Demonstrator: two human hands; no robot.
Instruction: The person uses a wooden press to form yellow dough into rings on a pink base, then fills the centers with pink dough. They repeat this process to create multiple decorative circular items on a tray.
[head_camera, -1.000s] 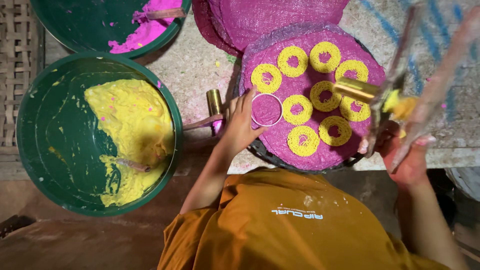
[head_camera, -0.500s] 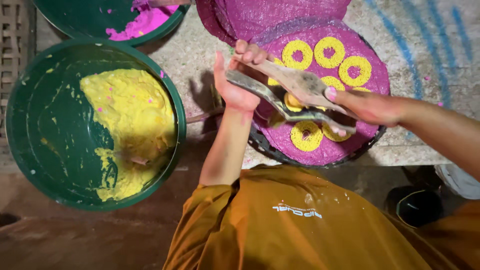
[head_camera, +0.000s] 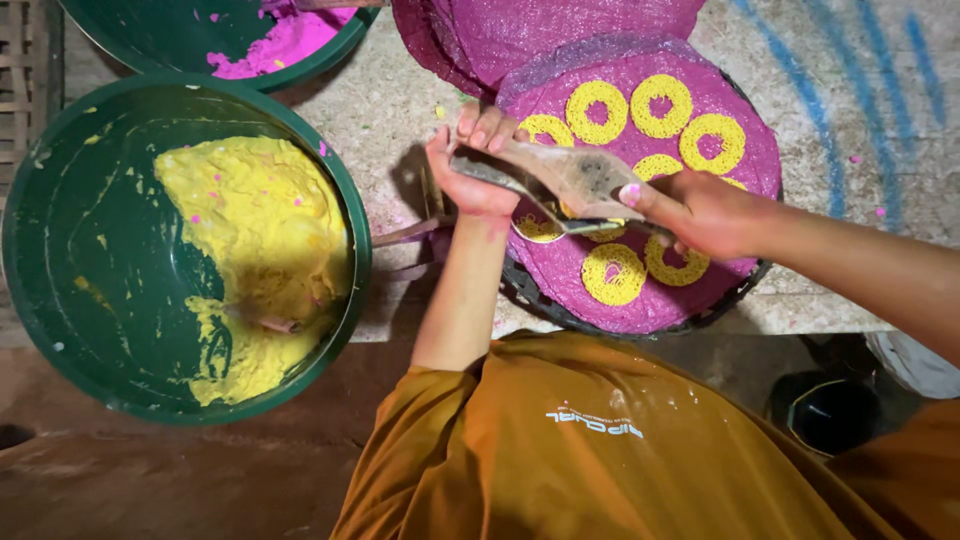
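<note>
Wooden press (head_camera: 565, 172) spans both hands above the magenta mat (head_camera: 745, 150) of yellow rings (head_camera: 612, 274): left hand (head_camera: 470, 165) clamped on one end, right hand (head_camera: 700, 212) gripping the other.

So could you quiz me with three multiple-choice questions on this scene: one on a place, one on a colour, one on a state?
1. Where is the yellow dough?
A. green basin
B. round tray
C. floor

2. What colour is the mesh under the yellow rings?
A. blue
B. magenta
C. white

3. What are the left hand and right hand doing?
A. resting
B. both holding the wooden press
C. stirring

Answers:
1 A, the dough lies inside the green basin.
2 B, the mesh is magenta.
3 B, both hands grip the press over the tray.
</note>
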